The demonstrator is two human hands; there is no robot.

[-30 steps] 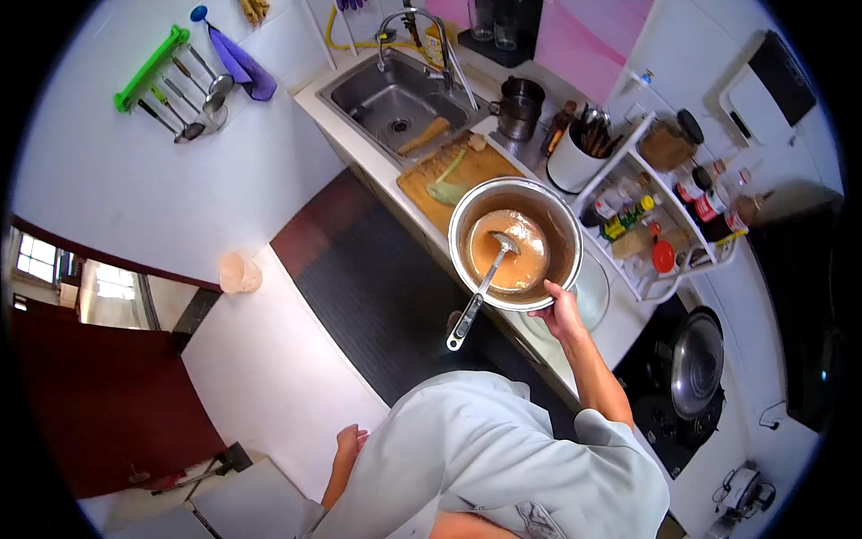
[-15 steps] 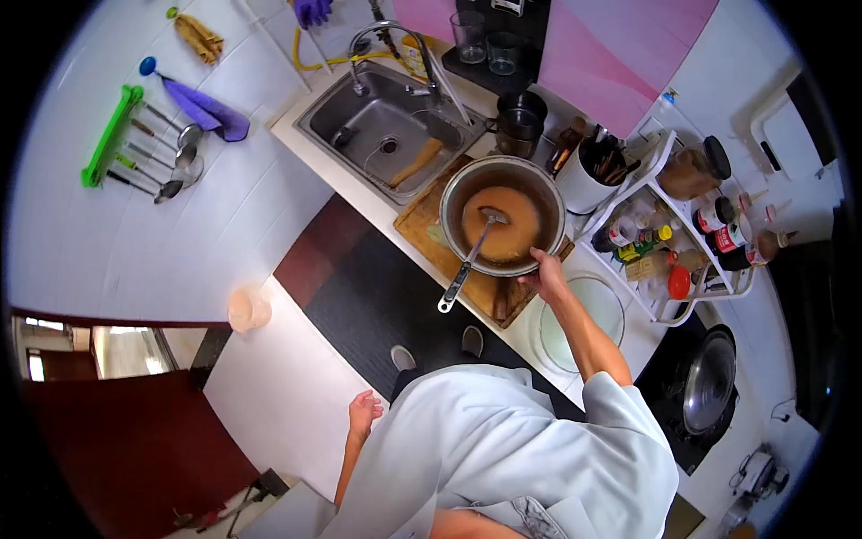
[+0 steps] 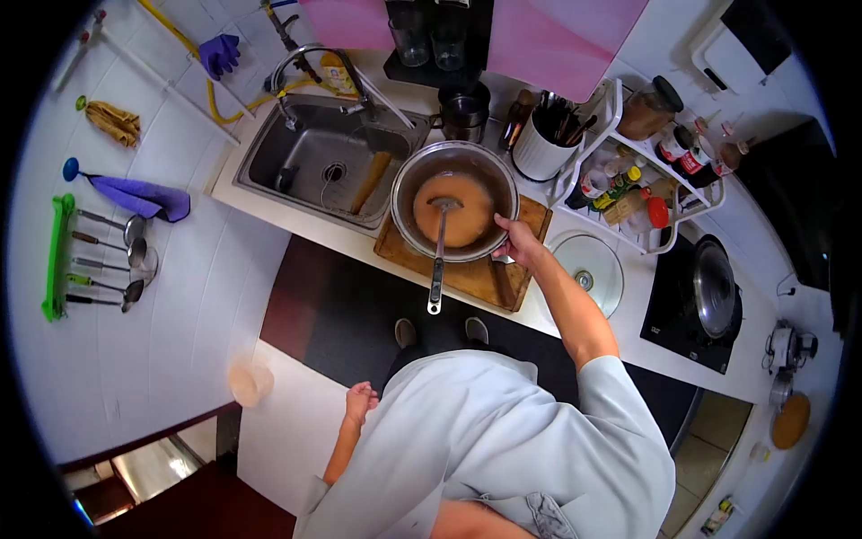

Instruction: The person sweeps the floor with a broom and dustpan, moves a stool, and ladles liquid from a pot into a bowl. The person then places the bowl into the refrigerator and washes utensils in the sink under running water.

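My right hand [image 3: 516, 241] is closed on the right rim of a metal pot [image 3: 405, 220], thumb over the edge. The pot is above the wooden cutting board [image 3: 494, 280]; whether it rests on it I cannot tell. Inside is cloudy orange-brown liquid [image 3: 471, 225]. A ladle [image 3: 439, 260] leans in the pot, its head partly in the liquid and its dark handle sticking out over the near rim. Down at my left side, my left hand [image 3: 361, 402] hangs with fingers curled and nothing visible in them, near a white counter [image 3: 292, 422].
Left of the pot is a sink [image 3: 296, 148] with a faucet [image 3: 310, 58]. To the right are a utensil holder [image 3: 539, 148], a bottle rack [image 3: 620, 202], a round glass lid [image 3: 602, 260] and a cooktop [image 3: 669, 332] bearing a lidded pan [image 3: 714, 287]. Ladles hang from a green rack [image 3: 57, 260].
The view has turned, so the counter lies more level. My right hand keeps its hold on the pot, and the ladle leans much as before. My left fingers look more curled.
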